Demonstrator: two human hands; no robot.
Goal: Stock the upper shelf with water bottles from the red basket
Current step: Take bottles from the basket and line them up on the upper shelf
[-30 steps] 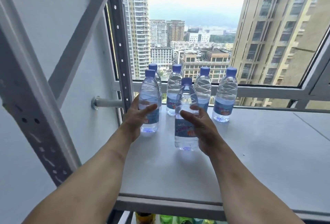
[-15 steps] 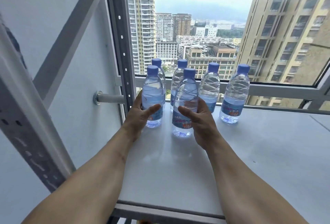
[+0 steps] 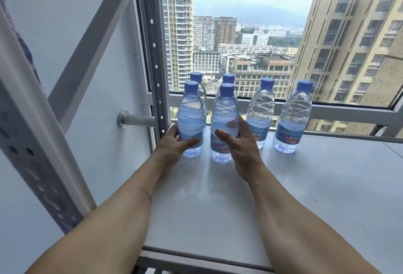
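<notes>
Both grips closed on bottles: my left hand (image 3: 174,142) wraps the front-left bottle (image 3: 191,118) low on its label, thumb across the front; my right hand (image 3: 241,145) curls round the front-middle bottle (image 3: 224,123), thumb forward, fingers behind. Both bottles stand upright with their bases on the shelf.

Largest first: window (image 3: 250,33) with towers behind, then grey rack upright (image 3: 152,55) at the left, then the upper shelf (image 3: 305,186), white and mostly bare toward me. Six water bottles on it in all: four in a back row, namely back-left (image 3: 199,81), back-middle (image 3: 228,78), third bottle (image 3: 260,110) and far-right bottle (image 3: 293,116), plus my two in front. Red basket not in view.

Risks, as I judge them: the held pair sit just beside the back row, so a shove further back could knock the rear bottles, which stand near the back edge by the window frame. Letting go unevenly could tip a tall, narrow bottle into its neighbour. My right knuckles sit close to the third bottle; pulling out sideways could clip it.
</notes>
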